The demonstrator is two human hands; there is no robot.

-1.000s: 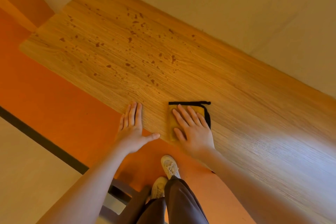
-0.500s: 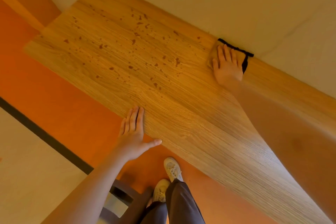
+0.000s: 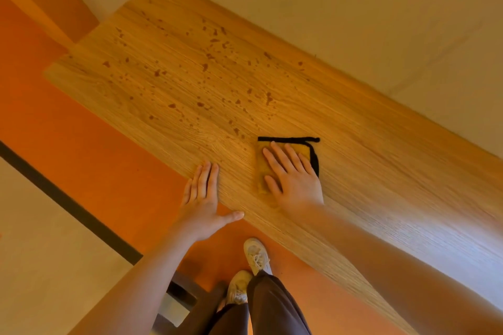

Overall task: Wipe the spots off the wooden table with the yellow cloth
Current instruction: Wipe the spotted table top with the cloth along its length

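Note:
The wooden table point(image 3: 367, 144) runs diagonally across the head view. Several dark brown spots point(image 3: 206, 66) are scattered over its left and middle part. The yellow cloth point(image 3: 261, 168), folded and edged in black, lies flat near the table's front edge. My right hand point(image 3: 294, 174) presses flat on it with straight, spread fingers and covers most of it. My left hand point(image 3: 202, 202) rests flat on the front edge just left of the cloth, fingers straight and thumb stretched out along the edge.
A pale wall point(image 3: 353, 8) borders the table's far side. Orange floor point(image 3: 95, 158) with a dark stripe point(image 3: 68, 207) lies to the left. My legs and white shoes point(image 3: 255, 255) stand below the table edge, beside a dark wooden stool point(image 3: 185, 291).
My right hand has slid the cloth from the table's far edge by the wall back toward me, to the front edge. My left hand has stayed in place.

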